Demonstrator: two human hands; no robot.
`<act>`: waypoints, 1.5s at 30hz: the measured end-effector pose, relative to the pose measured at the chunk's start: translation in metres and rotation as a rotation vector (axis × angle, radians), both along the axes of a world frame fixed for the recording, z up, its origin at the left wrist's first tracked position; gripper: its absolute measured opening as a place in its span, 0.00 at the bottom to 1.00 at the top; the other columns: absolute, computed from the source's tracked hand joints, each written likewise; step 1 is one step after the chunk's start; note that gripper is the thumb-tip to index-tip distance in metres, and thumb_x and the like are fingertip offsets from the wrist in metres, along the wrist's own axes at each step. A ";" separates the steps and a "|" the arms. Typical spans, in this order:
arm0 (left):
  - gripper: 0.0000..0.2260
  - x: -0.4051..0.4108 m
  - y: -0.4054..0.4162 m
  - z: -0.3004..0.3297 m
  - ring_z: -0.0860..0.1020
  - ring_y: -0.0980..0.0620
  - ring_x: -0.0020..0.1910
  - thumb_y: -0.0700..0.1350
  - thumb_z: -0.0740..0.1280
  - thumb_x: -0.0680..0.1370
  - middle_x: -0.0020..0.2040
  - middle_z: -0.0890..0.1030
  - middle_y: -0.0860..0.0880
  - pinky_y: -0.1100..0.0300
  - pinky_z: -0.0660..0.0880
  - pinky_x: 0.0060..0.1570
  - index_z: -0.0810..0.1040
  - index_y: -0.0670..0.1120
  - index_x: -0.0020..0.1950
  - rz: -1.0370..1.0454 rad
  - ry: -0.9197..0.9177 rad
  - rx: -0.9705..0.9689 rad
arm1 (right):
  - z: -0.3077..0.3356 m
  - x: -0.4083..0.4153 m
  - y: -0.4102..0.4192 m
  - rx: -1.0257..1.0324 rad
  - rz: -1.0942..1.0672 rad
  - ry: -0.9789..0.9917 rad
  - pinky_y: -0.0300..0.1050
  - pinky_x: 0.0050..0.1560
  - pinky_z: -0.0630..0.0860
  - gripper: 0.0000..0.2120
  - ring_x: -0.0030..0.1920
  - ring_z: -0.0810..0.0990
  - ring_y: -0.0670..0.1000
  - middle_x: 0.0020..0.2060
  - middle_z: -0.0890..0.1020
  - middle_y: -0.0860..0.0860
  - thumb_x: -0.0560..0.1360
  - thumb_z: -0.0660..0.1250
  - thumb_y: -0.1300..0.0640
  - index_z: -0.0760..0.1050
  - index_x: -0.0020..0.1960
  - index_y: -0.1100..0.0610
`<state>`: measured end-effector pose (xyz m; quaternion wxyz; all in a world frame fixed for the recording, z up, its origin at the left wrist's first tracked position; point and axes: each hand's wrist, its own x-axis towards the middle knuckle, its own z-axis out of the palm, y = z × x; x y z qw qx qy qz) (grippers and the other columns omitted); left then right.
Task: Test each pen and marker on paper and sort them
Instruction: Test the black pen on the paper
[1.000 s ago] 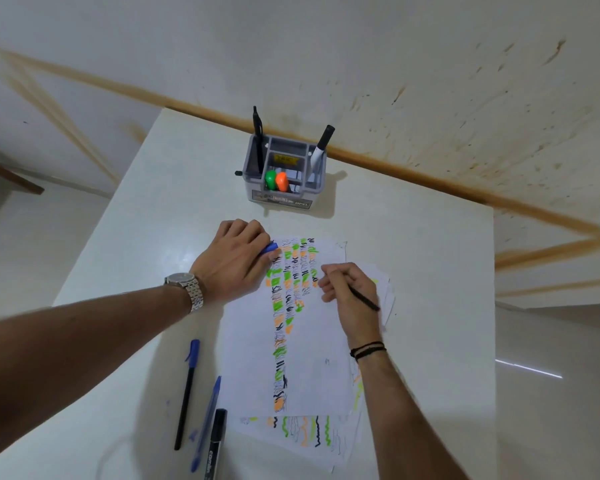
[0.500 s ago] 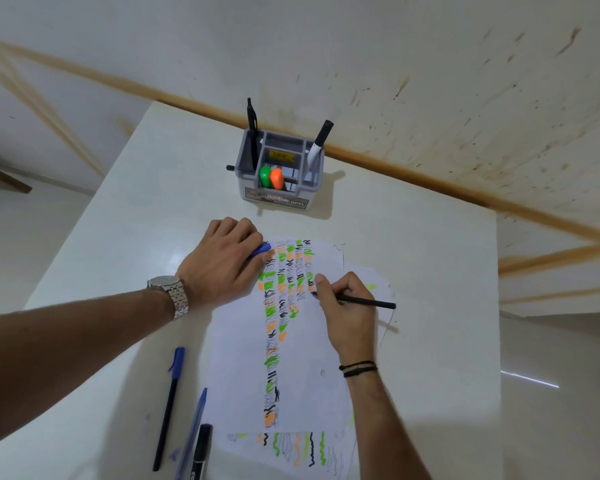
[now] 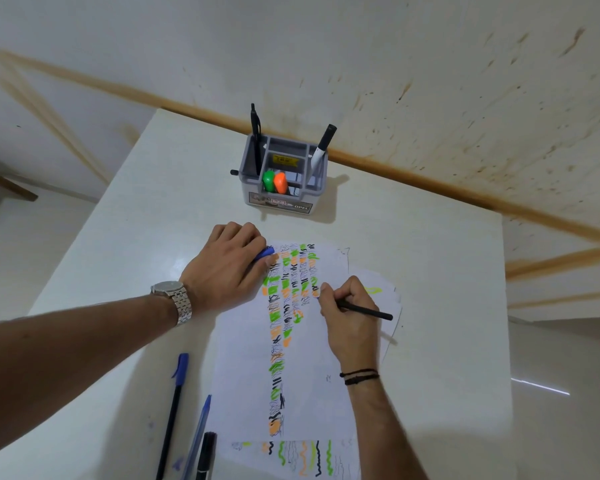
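Observation:
A white sheet of paper (image 3: 250,344) covered in green, orange and black test marks lies on the table. My right hand (image 3: 350,317) grips a thin black pen (image 3: 368,310) with its tip on the paper's upper right marks. My left hand (image 3: 229,268) rests on the paper's top left corner, fingers curled round a blue pen cap (image 3: 265,252). A grey organizer (image 3: 281,199) at the back holds a green highlighter (image 3: 268,180), an orange highlighter (image 3: 280,182), a black pen (image 3: 254,133) and a white marker with black cap (image 3: 323,143).
A black pen with blue cap (image 3: 172,407), a blue pen (image 3: 198,434) and a black marker (image 3: 205,455) lie on the table near the front left. More marked sheets (image 3: 291,459) stick out under the top one. The table's right edge (image 3: 506,341) drops to the floor.
My right hand has shifted slightly left along the marks, and the pen's barrel has swung to point right. My left hand has stayed on the paper's corner.

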<state>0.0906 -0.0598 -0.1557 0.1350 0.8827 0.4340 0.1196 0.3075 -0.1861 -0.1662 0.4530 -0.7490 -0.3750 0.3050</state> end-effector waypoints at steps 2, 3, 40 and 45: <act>0.13 0.000 0.000 0.001 0.66 0.49 0.46 0.56 0.57 0.88 0.49 0.72 0.53 0.52 0.66 0.54 0.71 0.51 0.48 0.003 -0.008 -0.001 | 0.000 -0.001 0.000 0.018 -0.026 -0.005 0.63 0.37 0.79 0.18 0.35 0.81 0.65 0.29 0.78 0.58 0.78 0.70 0.45 0.67 0.38 0.53; 0.13 0.001 -0.001 0.001 0.65 0.48 0.46 0.56 0.57 0.88 0.49 0.72 0.53 0.52 0.65 0.54 0.71 0.51 0.48 0.002 -0.011 0.000 | 0.001 -0.001 0.000 0.023 -0.033 -0.003 0.63 0.37 0.79 0.18 0.34 0.81 0.65 0.29 0.78 0.58 0.78 0.70 0.45 0.67 0.37 0.53; 0.16 0.002 -0.004 0.013 0.71 0.48 0.49 0.56 0.51 0.90 0.51 0.75 0.55 0.49 0.68 0.59 0.73 0.51 0.53 -0.017 0.023 0.024 | 0.044 0.001 0.008 -0.046 -0.012 0.399 0.51 0.51 0.86 0.13 0.55 0.85 0.52 0.55 0.88 0.54 0.89 0.59 0.56 0.81 0.60 0.59; 0.24 0.003 0.005 0.067 0.75 0.46 0.51 0.60 0.44 0.86 0.52 0.78 0.50 0.44 0.73 0.57 0.75 0.50 0.56 -0.102 0.185 -0.191 | 0.118 -0.002 0.004 -0.187 0.165 0.523 0.55 0.71 0.75 0.16 0.67 0.82 0.46 0.59 0.89 0.46 0.89 0.59 0.49 0.80 0.64 0.57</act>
